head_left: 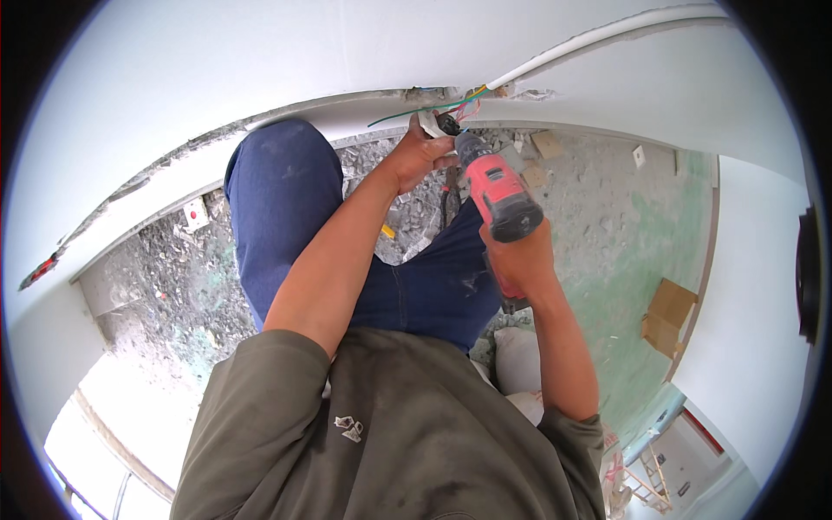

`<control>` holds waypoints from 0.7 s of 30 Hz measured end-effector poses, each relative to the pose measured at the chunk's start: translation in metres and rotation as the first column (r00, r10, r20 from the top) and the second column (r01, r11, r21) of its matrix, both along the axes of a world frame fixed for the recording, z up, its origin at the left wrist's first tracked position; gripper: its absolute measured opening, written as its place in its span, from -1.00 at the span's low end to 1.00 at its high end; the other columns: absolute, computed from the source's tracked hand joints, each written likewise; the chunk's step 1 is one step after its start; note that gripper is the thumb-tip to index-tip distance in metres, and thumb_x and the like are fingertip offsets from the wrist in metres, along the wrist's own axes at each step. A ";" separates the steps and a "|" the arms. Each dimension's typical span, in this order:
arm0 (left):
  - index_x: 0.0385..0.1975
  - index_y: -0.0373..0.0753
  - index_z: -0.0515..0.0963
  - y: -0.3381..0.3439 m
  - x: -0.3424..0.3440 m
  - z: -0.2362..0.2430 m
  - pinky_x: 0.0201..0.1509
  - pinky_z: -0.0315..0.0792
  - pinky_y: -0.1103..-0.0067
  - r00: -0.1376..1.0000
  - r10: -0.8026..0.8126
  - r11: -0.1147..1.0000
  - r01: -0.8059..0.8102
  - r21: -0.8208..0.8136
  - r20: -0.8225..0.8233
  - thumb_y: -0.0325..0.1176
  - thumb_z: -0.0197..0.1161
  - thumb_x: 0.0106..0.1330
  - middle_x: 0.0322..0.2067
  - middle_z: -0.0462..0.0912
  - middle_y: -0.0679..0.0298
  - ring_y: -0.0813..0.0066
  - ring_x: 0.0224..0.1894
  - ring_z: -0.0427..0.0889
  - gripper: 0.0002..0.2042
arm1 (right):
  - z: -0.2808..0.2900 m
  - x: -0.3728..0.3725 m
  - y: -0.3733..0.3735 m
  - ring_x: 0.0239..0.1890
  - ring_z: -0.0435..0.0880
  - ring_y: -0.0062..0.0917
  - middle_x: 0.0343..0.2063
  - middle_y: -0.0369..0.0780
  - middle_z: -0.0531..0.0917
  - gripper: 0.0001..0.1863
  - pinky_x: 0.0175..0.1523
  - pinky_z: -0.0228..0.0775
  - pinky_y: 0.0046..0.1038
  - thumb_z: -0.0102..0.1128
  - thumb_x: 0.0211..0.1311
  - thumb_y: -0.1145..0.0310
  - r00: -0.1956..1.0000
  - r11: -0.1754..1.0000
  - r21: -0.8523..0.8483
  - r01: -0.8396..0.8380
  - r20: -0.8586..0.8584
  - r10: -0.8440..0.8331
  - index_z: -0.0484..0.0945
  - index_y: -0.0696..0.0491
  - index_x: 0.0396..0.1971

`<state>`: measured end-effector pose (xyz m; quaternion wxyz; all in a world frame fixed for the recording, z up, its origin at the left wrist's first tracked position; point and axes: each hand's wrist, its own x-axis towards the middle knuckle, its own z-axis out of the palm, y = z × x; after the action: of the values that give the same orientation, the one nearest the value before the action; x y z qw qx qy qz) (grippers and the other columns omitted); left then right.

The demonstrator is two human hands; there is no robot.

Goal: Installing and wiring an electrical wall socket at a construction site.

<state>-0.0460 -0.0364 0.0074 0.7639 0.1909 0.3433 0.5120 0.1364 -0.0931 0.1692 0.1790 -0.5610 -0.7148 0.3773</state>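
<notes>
My right hand (527, 260) is wrapped round the handle of a red and black cordless drill (496, 184). The drill points away from me, its chuck end close to a white wall socket (428, 123) with a dark back. My left hand (419, 156) holds that socket at the foot of the wall, thumb up along its side. Green, yellow and red wires (468, 106) run to the socket from the end of a white conduit pipe (589, 40). The drill tip's contact with the socket is too small to make out. Pliers (450, 198) with dark handles lie below, between my knees.
Rubble (195, 286) covers the floor at left, where a white plate with a red spot (197, 213) lies. A yellow piece (387, 231) rests between my legs. White sacks (518, 360) stand by my right hip. Farther right are a cardboard box (667, 316) and a ladder (652, 481).
</notes>
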 end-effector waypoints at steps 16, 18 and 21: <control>0.28 -0.21 -0.11 -0.002 -0.002 0.012 0.14 0.56 0.23 0.999 0.051 0.999 -0.050 -0.008 0.017 -0.50 0.29 0.20 0.10 0.34 0.15 0.32 0.08 0.48 -0.24 | -0.022 0.001 -0.008 -0.28 0.65 -0.27 -0.36 -0.11 0.65 -0.74 -0.13 0.46 -0.32 0.24 -0.05 0.50 0.964 0.948 -0.242 0.205 -0.115 -0.238 0.54 0.17 -0.28; 0.28 -0.22 -0.12 -0.001 -0.001 0.013 0.13 0.56 0.23 0.999 0.048 0.999 -0.048 -0.012 0.007 -0.50 0.30 0.20 0.09 0.34 0.15 0.32 0.07 0.48 -0.23 | -0.026 0.003 -0.009 -0.28 0.65 -0.27 -0.37 -0.11 0.65 -0.75 -0.13 0.46 -0.32 0.24 -0.04 0.50 0.965 0.954 -0.221 0.201 -0.123 -0.232 0.54 0.17 -0.28; 0.27 -0.23 -0.12 -0.001 -0.002 0.012 0.12 0.57 0.23 0.999 0.049 0.999 -0.049 -0.021 -0.006 -0.49 0.31 0.20 0.08 0.35 0.15 0.32 0.07 0.49 -0.23 | -0.023 0.002 -0.009 -0.29 0.65 -0.26 -0.38 -0.12 0.65 -0.76 -0.14 0.46 -0.32 0.23 -0.03 0.49 0.972 0.964 -0.184 0.190 -0.101 -0.211 0.55 0.18 -0.29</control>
<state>-0.0477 -0.0373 0.0194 0.7522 0.1757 0.3552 0.5265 0.1381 -0.1017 0.1460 0.2094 -0.6204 -0.6068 0.4506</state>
